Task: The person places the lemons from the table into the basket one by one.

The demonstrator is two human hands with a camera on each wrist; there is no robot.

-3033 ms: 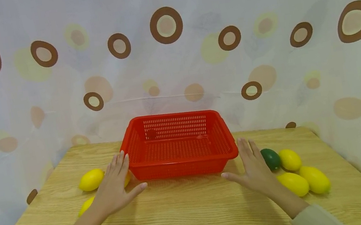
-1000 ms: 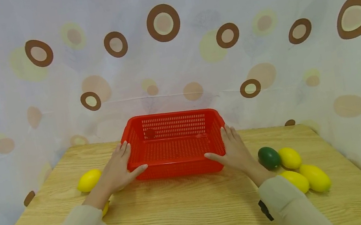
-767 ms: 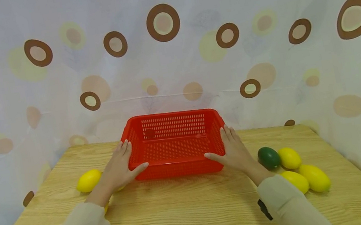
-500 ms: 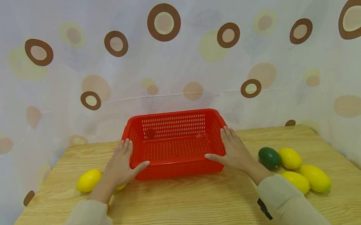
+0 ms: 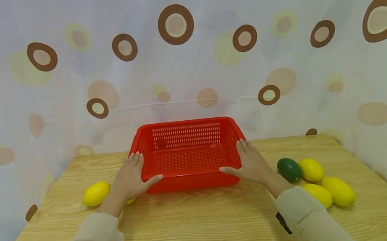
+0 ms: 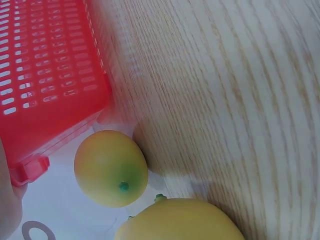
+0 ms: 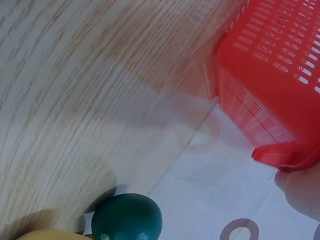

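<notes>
- Red basket (image 5: 188,155) sat on the worktop (image 5: 211,228) toward its back edge, left hand (image 5: 129,183) and right hand (image 5: 251,164) flanking it, straight fingers pressed against its sides.
- A flat-handed hold might have slipped, tilting the basket.
- Sliding it sideways could have knocked the green fruit (image 5: 288,169) or yellow lemon (image 5: 96,193) rolling.

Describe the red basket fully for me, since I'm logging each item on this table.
The red basket looks like moulded plastic: rectangular, open-topped, with slotted walls and floor and a rolled rim. It stands upright and empty near the far middle of the wooden table, in front of the spotted curtain. The left hand lies flat against its left side and the right hand against its right side, thumbs along the near wall.
</notes>
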